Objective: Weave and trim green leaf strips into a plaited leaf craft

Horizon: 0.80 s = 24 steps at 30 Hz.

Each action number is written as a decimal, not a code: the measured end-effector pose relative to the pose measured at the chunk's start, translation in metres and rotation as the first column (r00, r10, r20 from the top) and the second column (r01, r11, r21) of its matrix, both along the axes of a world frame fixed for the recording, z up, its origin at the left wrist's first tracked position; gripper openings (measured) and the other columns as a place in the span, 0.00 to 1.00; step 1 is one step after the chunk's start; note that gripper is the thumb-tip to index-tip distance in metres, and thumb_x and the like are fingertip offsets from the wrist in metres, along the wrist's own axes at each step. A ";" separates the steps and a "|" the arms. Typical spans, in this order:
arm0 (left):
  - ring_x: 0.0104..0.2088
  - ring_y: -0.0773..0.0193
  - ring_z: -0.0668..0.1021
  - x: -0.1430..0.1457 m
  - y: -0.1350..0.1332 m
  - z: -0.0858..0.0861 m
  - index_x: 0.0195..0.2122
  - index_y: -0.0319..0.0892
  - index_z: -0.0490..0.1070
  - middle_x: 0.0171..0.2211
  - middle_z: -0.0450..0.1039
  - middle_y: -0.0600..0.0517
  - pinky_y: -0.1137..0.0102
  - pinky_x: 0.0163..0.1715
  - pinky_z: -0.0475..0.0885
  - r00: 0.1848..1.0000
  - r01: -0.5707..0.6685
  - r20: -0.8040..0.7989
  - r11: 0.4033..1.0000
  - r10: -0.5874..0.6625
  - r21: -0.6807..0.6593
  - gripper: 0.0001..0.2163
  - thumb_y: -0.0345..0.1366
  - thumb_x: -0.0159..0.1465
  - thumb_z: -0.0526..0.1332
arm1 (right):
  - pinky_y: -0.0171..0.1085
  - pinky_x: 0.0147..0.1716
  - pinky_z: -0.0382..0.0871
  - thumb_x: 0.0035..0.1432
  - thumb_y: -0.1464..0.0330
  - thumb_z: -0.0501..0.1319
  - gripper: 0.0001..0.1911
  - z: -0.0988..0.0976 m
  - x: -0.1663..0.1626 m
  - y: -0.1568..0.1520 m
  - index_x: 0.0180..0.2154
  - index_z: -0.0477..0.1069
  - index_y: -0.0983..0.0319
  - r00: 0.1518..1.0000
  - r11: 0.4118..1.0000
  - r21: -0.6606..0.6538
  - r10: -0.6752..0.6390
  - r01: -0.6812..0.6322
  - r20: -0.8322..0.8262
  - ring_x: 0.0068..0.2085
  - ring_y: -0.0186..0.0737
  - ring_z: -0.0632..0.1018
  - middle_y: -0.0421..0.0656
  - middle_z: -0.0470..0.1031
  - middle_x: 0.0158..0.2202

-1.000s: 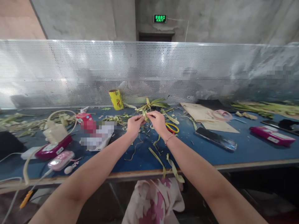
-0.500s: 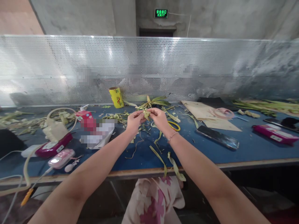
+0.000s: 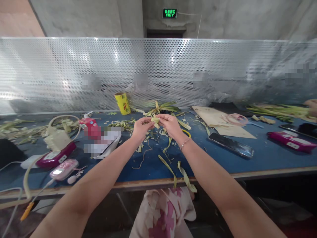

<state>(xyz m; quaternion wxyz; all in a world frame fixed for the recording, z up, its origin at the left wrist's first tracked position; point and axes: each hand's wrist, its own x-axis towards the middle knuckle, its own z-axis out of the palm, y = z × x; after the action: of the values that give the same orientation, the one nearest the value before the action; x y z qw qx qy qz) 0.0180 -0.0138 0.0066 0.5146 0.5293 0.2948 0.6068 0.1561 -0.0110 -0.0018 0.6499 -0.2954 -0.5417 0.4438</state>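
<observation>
Above the blue table, a small folded piece of pale green leaf strip point(image 3: 156, 121) is pinched between my two hands. My left hand point(image 3: 143, 127) grips its left side with thumb and fingertips. On the other side, my right hand point(image 3: 170, 125) has its fingers closed on the same piece. A yellow ring-shaped handle point(image 3: 186, 133) lies partly hidden behind my right wrist. Behind my hands rests a bunch of green leaf strips point(image 3: 168, 107). Leaf scraps are scattered beneath, and a curled leaf strip point(image 3: 187, 178) hangs over the table's front edge.
A yellow tape roll point(image 3: 122, 104) stands before the perforated metal screen point(image 3: 158, 66). To the right lie a phone point(image 3: 230, 145), brown paper point(image 3: 218, 122) and a magenta power strip point(image 3: 291, 141). A red carton point(image 3: 90, 128) is left. Another person's hand point(image 3: 311, 107) touches stalks at far right.
The folded leaf piece has turned slightly between my fingers, showing more of its folded face. Another person's hand has come in at the right edge.
</observation>
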 end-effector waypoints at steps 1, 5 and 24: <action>0.26 0.69 0.74 0.000 0.000 0.000 0.29 0.35 0.73 0.24 0.71 0.53 0.66 0.36 0.73 1.000 0.007 -0.003 1.000 -0.007 -0.018 0.18 0.35 0.37 0.72 | 0.41 0.43 0.70 0.42 0.65 0.65 0.13 0.000 0.001 0.000 0.33 0.74 0.62 1.000 1.000 -0.007 0.018 -0.018 -0.006 0.38 0.38 0.77 0.45 0.78 0.36; 0.24 0.70 0.73 -0.001 0.000 0.000 0.29 0.36 0.72 0.23 0.70 0.54 0.68 0.33 0.72 0.999 0.024 -0.027 0.999 -0.026 -0.049 0.17 0.34 0.37 0.72 | 0.42 0.42 0.70 0.44 0.63 0.65 0.14 0.000 0.006 -0.001 0.35 0.73 0.63 0.997 0.998 0.006 0.068 -0.068 0.023 0.38 0.39 0.77 0.45 0.78 0.35; 0.24 0.70 0.73 0.002 -0.002 -0.002 0.28 0.36 0.73 0.23 0.71 0.53 0.69 0.31 0.72 0.998 -0.010 -0.062 1.000 0.009 -0.014 0.16 0.37 0.39 0.72 | 0.41 0.37 0.70 0.44 0.67 0.63 0.10 0.000 0.005 0.001 0.32 0.74 0.64 0.963 0.983 0.058 -0.181 0.173 0.198 0.32 0.38 0.76 0.44 0.76 0.31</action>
<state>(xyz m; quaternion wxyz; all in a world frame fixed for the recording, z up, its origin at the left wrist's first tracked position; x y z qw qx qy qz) 0.0201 -0.0156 0.0050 0.5063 0.5426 0.3174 0.5903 0.1612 -0.0096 -0.0021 0.6342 -0.3730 -0.5852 0.3408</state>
